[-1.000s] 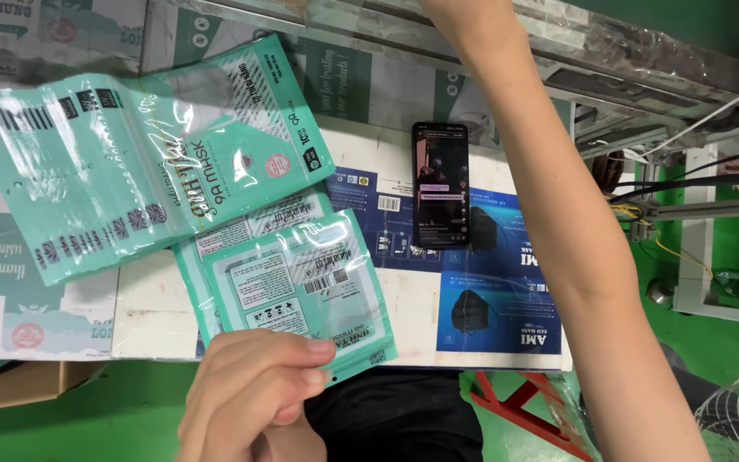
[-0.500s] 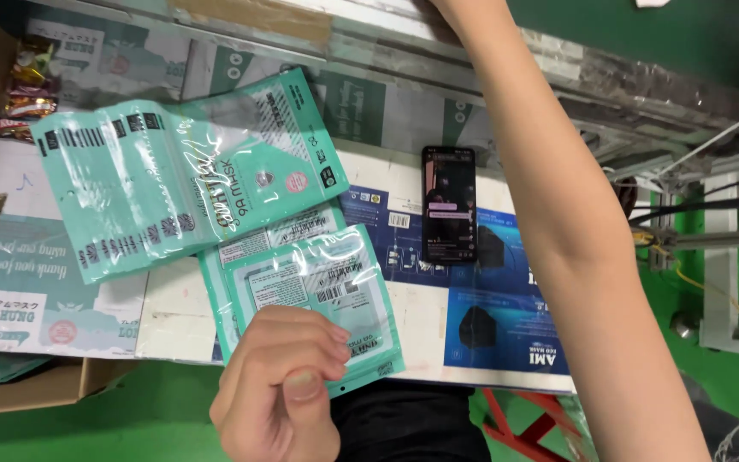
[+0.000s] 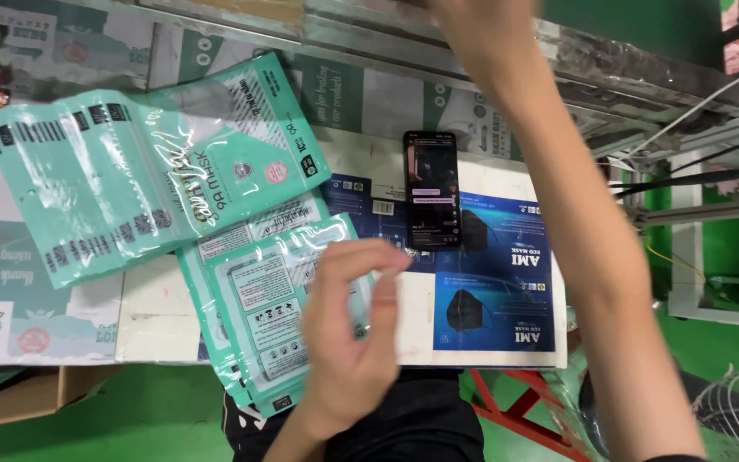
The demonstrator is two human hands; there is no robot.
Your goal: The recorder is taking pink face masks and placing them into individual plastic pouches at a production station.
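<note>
My left hand (image 3: 348, 329) hovers over the right edge of a small stack of teal, clear-fronted mask packets (image 3: 258, 299) lying at the near edge of the white table top (image 3: 160, 321). Its fingers are curled, with a gap between thumb and forefinger, and I see nothing pinched between them. My right arm reaches across the table to the far side. Only part of my right hand (image 3: 472, 26) shows at the top edge, blurred, so its grip is hidden. A larger fanned pile of teal packets (image 3: 130, 188) lies to the left.
A black phone (image 3: 432, 188) with a lit screen lies on flattened blue mask cartons (image 3: 493, 274) under my right forearm. Printed cardboard sheets (image 3: 361, 94) line the far side. A metal frame with cables (image 3: 712, 197) stands on the right, and a red stool frame (image 3: 515, 402) is below.
My left hand has lifted off the near end of the small packet stack and moved up and right, fingers now curled apart. My right arm still reaches to the far side.
</note>
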